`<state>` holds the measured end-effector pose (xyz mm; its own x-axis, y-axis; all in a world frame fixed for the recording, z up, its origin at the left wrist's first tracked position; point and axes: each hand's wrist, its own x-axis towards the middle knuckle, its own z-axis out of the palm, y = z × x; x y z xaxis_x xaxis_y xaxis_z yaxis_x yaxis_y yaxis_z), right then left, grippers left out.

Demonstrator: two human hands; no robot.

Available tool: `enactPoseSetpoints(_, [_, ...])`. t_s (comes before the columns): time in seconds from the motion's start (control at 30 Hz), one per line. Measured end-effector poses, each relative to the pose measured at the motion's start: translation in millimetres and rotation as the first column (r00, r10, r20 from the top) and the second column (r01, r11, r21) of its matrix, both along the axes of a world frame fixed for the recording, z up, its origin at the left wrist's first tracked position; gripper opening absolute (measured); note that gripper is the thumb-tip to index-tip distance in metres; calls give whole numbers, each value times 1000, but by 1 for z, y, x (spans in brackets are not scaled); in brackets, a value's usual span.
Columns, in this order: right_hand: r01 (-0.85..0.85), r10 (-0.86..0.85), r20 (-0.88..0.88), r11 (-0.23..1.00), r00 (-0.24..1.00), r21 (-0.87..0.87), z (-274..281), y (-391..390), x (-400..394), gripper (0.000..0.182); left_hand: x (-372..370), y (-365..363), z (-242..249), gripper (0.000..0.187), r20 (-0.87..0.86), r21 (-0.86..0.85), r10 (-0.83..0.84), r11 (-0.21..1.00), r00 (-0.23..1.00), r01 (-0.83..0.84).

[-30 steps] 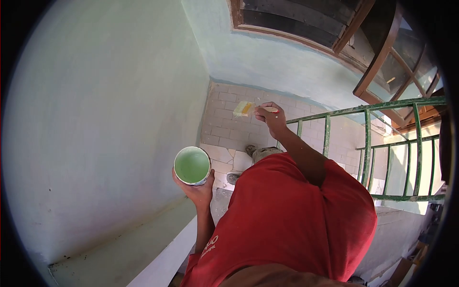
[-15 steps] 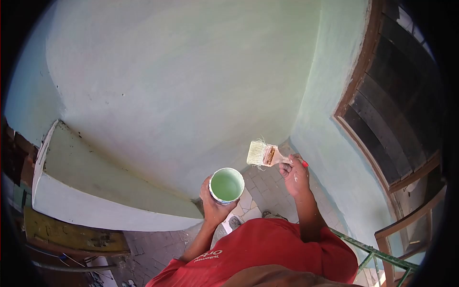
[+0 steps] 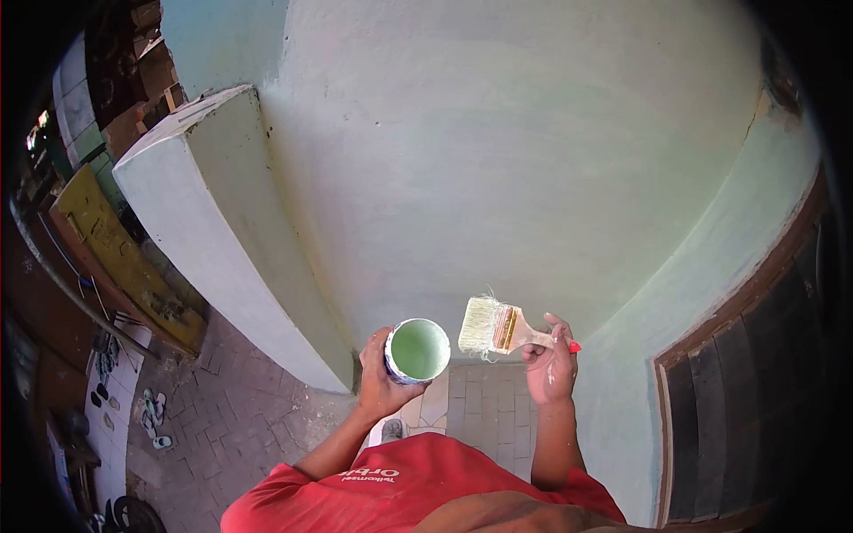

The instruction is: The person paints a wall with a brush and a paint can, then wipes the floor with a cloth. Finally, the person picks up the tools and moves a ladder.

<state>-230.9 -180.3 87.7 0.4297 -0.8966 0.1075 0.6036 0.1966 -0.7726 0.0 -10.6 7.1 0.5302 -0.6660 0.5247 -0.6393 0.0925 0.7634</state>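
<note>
My left hand is wrapped round a small white-rimmed paint pot, held with its mouth up. Pale green paint lies inside it. To the right, my right hand grips the handle of a wide paintbrush. Its pale, frayed bristles point left toward the pot, a little apart from the rim. The handle's end is red, and light specks of paint mark the fingers. Both the pot and the brush are in front of a pale green-white wall, touching nothing else.
A low white ledge wall juts out at left. Beyond it stand a yellow board and several sandals. Paving covers the ground. On the right is a brown-framed dark slatted window or door.
My view has turned to the left, so the ledge wall and more paving show. Both hands still hold the pot and the brush, in nearly the same spots before me.
</note>
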Motion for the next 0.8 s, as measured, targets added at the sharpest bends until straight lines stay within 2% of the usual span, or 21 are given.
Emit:
enactPoseSetpoints(0.07, [-28,26,-17,992,1000,-120,12,-11,10,28,2,3,3,102,-23,-27,31,999,999,-32])
enactPoseSetpoints(0.13, [-93,89,-33,987,995,-132,32,-13,20,25,4,5,3,103,-48,-44,63,997,997,-65])
enactPoseSetpoints(0.2, [-131,138,0,940,990,-315,40,-16,28,21,6,8,3,104,-69,-120,71,990,995,-79])
enactPoseSetpoints(0.27, [-173,178,-14,932,984,-317,59,-13,35,22,10,11,7,107,-82,-77,98,992,992,-104])
enactPoseSetpoints(0.33, [-206,137,-160,785,978,-584,86,-5,41,16,13,9,13,111,-126,-137,117,981,985,-135])
enactPoseSetpoints(0.4, [-215,-53,-264,437,963,-873,118,1,47,18,21,8,34,113,6,-150,123,981,992,-121])
enactPoseSetpoints(0.43, [-232,-42,-286,479,957,-846,128,9,48,18,22,7,43,114,38,-160,133,979,990,-126])
enactPoseSetpoints(0.5, [-321,-72,-356,292,932,-901,142,28,54,21,28,5,48,117,52,-205,112,974,992,-99])
enactPoseSetpoints(0.53, [-336,-68,-374,313,925,-888,144,35,57,21,31,2,48,118,43,-251,82,966,996,-68])
enactPoseSetpoints(0.57, [-363,-103,-397,248,912,-898,145,40,60,24,29,-1,52,121,97,-252,123,963,988,-95])
enactPoseSetpoints(0.63, [-410,-147,-428,139,892,-901,142,44,66,26,31,-4,55,123,90,-261,108,962,990,-82])
enactPoseSetpoints(0.7, [-418,-173,-437,136,883,-898,133,48,72,26,34,-9,53,126,108,-305,100,950,989,-62])
enactPoseSetpoints(0.8, [-468,-191,-485,129,853,-874,120,47,76,27,34,-12,55,126,127,-282,100,958,987,-61])
